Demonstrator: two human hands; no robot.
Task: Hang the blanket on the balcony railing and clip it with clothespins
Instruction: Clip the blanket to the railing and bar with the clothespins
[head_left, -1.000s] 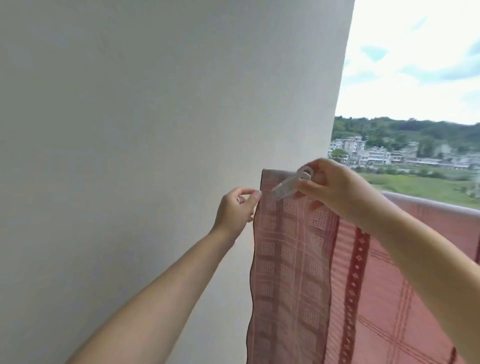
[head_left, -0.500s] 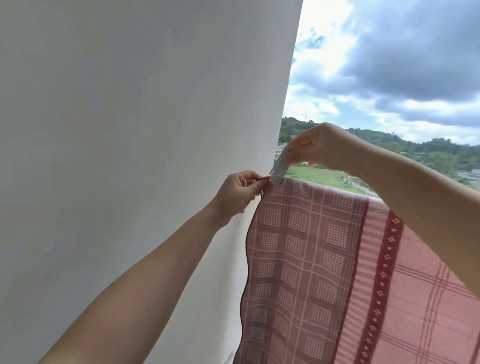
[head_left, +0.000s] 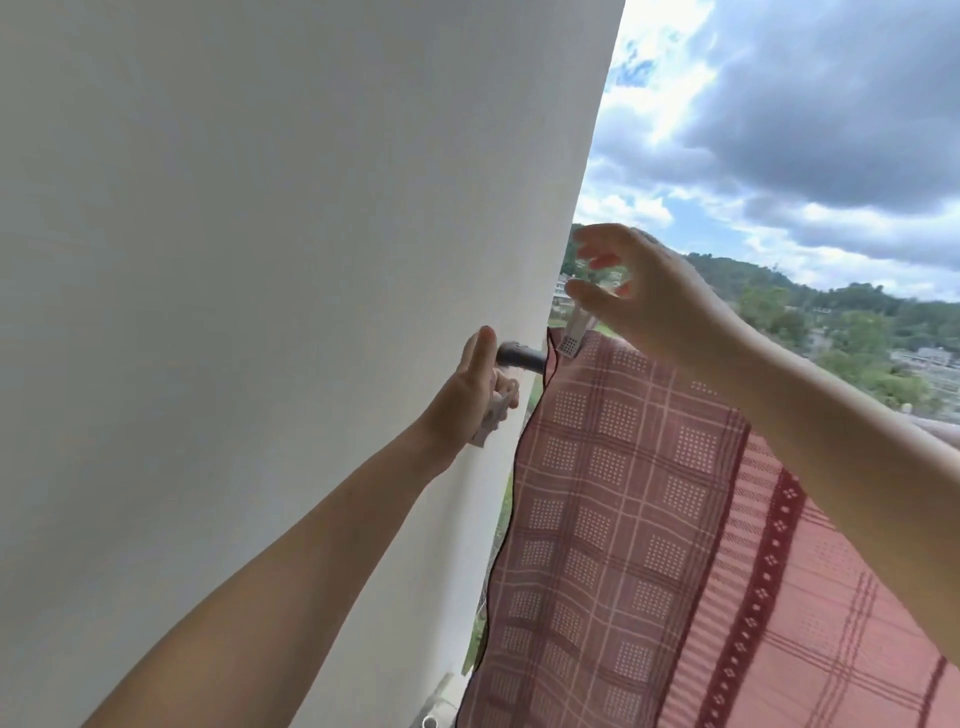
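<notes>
A pink checked blanket (head_left: 649, 519) with dark red bands hangs over the balcony railing (head_left: 519, 356), whose dark bare end meets the wall. A pale clothespin (head_left: 574, 335) stands clipped on the blanket's top left corner. My right hand (head_left: 639, 296) hovers just above and right of that clothespin, fingers spread, holding nothing. My left hand (head_left: 480, 387) is beside the railing's end, left of the blanket's edge, with spare white clothespins (head_left: 491, 418) held in its curled fingers.
A tall white wall (head_left: 260, 312) fills the left side, close to my left arm. Beyond the railing lie green hills, buildings and cloudy sky. A pale fitting (head_left: 436, 706) shows at the wall's foot.
My right hand has let go of the clothespin, which now stays clipped on the blanket's corner. My left hand has released the blanket's edge and drawn back left.
</notes>
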